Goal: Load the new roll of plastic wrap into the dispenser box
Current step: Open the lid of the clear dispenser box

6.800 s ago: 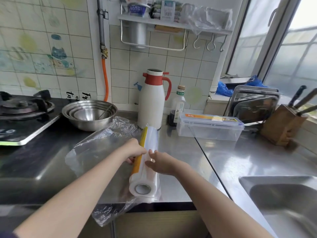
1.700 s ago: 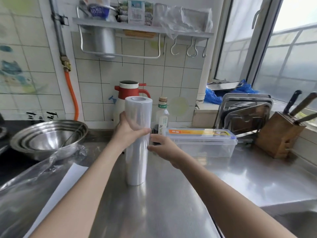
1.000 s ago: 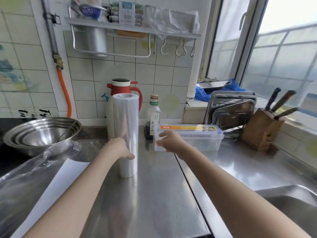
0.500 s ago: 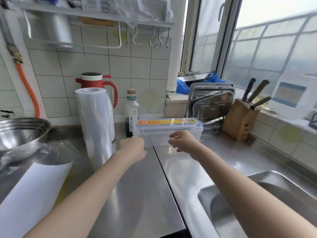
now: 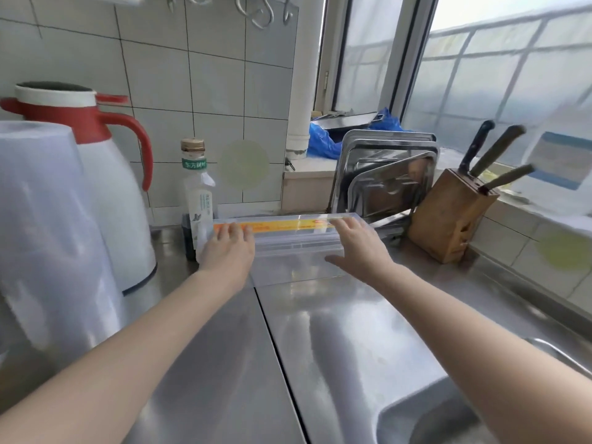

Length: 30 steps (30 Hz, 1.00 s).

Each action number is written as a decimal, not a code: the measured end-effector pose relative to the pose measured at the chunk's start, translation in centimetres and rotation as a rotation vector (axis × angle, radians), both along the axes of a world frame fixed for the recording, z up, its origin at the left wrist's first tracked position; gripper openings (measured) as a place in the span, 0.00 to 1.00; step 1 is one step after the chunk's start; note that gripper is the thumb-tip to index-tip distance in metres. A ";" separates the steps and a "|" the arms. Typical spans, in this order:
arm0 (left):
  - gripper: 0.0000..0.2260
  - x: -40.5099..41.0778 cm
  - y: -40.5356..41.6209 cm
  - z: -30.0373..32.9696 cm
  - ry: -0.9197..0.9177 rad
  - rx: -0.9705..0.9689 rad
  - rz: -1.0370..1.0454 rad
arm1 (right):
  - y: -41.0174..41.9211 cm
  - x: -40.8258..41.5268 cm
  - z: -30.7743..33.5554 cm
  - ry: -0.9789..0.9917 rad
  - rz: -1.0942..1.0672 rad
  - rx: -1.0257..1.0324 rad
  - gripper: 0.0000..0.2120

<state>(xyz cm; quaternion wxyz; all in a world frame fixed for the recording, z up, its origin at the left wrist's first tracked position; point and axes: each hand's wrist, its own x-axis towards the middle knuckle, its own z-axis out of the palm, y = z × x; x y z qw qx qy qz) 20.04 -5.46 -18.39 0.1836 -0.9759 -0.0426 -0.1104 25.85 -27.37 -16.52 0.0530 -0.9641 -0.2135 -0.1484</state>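
Observation:
The clear plastic dispenser box [image 5: 294,251] with an orange strip on its lid lies crosswise on the steel counter, in front of the tiled wall. My left hand [image 5: 229,248] rests on its left end, fingers over the lid. My right hand [image 5: 358,248] lies on its right end, fingers spread on top and thumb against the front. The new roll of plastic wrap [image 5: 48,232] stands upright at the far left, apart from both hands.
A white and red thermos jug [image 5: 109,187] and a small bottle [image 5: 198,193] stand left of the box. Steel trays [image 5: 384,174] and a wooden knife block [image 5: 448,216] stand behind and right of it. The sink [image 5: 448,411] lies at the lower right.
The roll was stood upright and my left hand let go of it. Both hands moved forward from just short of the dispenser box onto its two ends. The view swung right.

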 end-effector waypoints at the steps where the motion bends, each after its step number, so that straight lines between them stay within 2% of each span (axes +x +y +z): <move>1: 0.30 0.4 -0.1 0.0 -0.012 0.017 0.006 | 0.0 0.5 -0.2 -0.033 0.019 -0.149 0.44; 3: 0.25 1.2 -0.4 -0.1 -0.034 0.038 0.016 | 0.1 1.8 -0.8 -0.049 0.019 -0.370 0.54; 5: 0.23 1.8 -0.5 -0.3 -0.033 0.057 0.018 | 0.0 2.9 -1.3 -0.046 -0.011 -0.439 0.55; 10: 0.23 2.4 -0.8 -0.3 -0.026 0.079 0.005 | 0.0 3.9 -1.9 -0.111 -0.009 -0.390 0.37; 14: 0.22 2.0 -1.5 0.2 0.008 0.022 0.019 | 0.2 3.6 -1.7 -0.136 -0.014 -0.367 0.30; 20: 0.24 0.3 -2.5 0.2 0.033 -0.020 0.062 | 0.1 1.3 -1.8 -0.112 -0.043 -0.351 0.31; 30: 0.23 -6.4 -3.9 -0.3 0.027 0.023 -0.019 | -2.2 -6.0 -2.2 -0.122 -0.060 -0.324 0.32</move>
